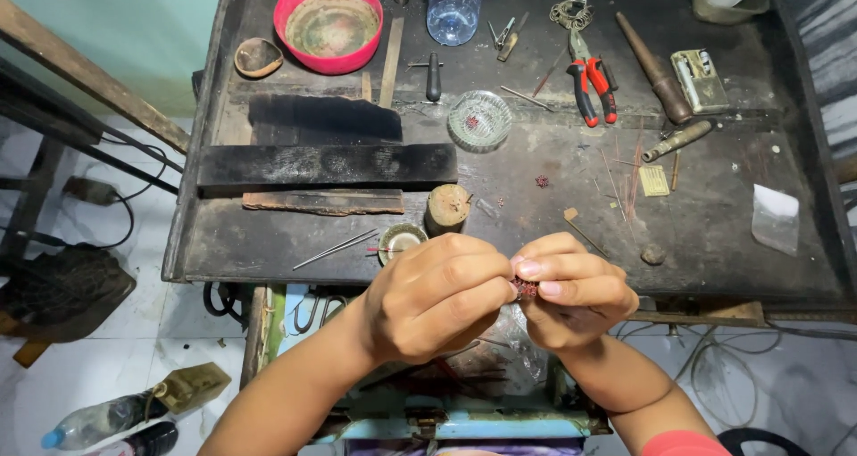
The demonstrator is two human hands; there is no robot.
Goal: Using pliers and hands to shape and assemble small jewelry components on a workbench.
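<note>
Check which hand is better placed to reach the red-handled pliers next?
Right, probably. The pliers lie on the bench's right half, farther from the left hand than the right hand. Both pinch the small red piece, so one must release.

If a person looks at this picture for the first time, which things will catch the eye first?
First, the two hands at the bottom centre: the left hand and right hand pinch a tiny red piece between the fingertips. Behind them is a dark, worn workbench, with a bright pink bowl at its far left and red-handled pliers further right.

Tiny dark-red bead cluster (525, 287), pinched between fingertips
</note>
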